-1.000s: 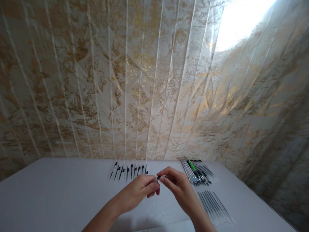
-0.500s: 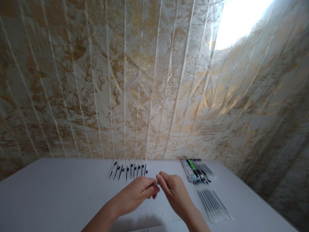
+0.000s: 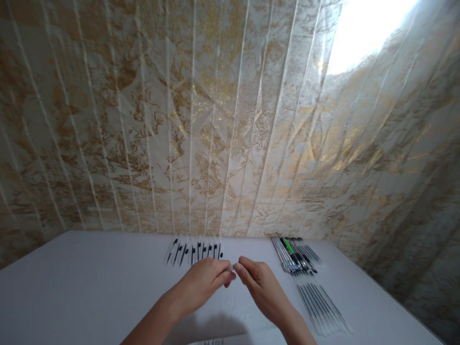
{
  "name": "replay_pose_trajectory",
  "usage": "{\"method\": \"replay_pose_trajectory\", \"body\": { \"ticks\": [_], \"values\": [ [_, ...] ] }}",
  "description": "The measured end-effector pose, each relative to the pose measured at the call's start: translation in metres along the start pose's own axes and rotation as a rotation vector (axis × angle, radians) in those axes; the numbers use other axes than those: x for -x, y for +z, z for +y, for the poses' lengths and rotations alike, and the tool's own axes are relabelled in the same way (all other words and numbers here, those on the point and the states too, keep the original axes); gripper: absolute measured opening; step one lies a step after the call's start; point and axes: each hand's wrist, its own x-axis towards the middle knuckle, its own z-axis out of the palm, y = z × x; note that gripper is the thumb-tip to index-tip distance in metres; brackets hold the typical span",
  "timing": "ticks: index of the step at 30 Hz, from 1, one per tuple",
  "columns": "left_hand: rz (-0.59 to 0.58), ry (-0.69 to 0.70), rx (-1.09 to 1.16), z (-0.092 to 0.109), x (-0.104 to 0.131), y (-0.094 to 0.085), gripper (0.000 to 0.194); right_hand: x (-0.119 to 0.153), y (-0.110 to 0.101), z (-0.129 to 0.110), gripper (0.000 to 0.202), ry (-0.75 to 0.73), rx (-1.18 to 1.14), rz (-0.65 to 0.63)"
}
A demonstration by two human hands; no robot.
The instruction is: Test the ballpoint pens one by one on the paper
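My left hand [image 3: 205, 281] and my right hand [image 3: 261, 291] meet above the white table, fingertips almost touching. Both are closed in a pinch. A small pale piece with a dark end shows between them, too little of it to name; the fingers hide the rest. Just beyond my left hand lies a row of clear, slim pen-like pieces with black parts [image 3: 193, 253]. To the right of my right hand is a group of pens [image 3: 287, 255], one of them bright green.
Several thin grey pen refills [image 3: 321, 306] lie side by side at the right of the white table [image 3: 89, 287]. More slim dark rods [image 3: 311, 254] lie beyond the pens. A gold-patterned curtain [image 3: 201, 143] hangs along the table's back edge.
My hands stay pinched together and have risen slightly, with the left wrist a little turned. The whole view has shifted slightly, so the table things appear a bit further right.
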Motion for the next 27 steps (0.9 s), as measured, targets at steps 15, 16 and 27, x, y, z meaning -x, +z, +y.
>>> {"method": "replay_pose_trajectory", "body": {
  "ticks": [15, 16, 27],
  "values": [
    [-0.037, 0.012, -0.045, -0.002, -0.001, 0.003, 0.029, -0.003, 0.007, 0.0, 0.056, 0.074, 0.04, 0.042],
    [-0.034, 0.013, -0.046, -0.003, -0.001, 0.003, 0.03, -0.002, 0.005, -0.001, 0.055, 0.071, 0.023, 0.042],
    [-0.036, 0.003, -0.033, -0.002, -0.002, 0.006, 0.031, -0.002, 0.004, 0.002, 0.046, 0.068, 0.072, 0.053]
  ]
}}
